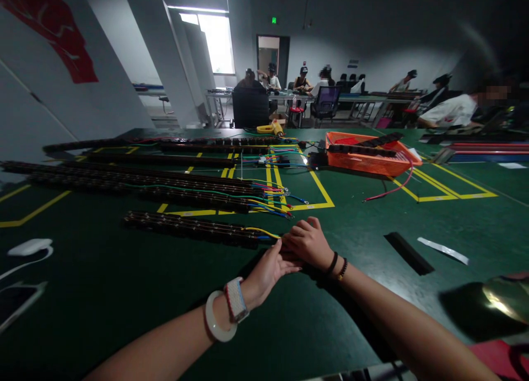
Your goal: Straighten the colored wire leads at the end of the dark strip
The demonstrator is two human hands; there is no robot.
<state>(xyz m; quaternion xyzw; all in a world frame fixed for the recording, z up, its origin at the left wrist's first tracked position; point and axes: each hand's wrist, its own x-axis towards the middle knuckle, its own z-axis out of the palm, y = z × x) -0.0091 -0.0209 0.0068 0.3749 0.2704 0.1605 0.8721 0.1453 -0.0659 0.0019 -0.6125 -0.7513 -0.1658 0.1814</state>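
Observation:
A long dark strip (190, 227) with shiny links lies nearest to me, and yellow and blue wires (264, 233) come out of its right end. Those wires run in between my two hands, which meet there. My left hand (268, 268), with a watch and a white bangle at its wrist, pinches the wires near their ends between thumb and fingers. Over it my right hand (308, 242) is curled closed on the same wires. The wire tips are hidden by the fingers. Behind lie several similar dark strips (165, 185) with loose coloured wires and ring terminals at their right ends.
An orange basket (363, 163) holding dark strips stands at the back right, a pink wire hanging out. A yellow heat gun (270, 128) lies behind. At right are a black strip (409, 253) and a white strip (443, 250). People sit at far tables.

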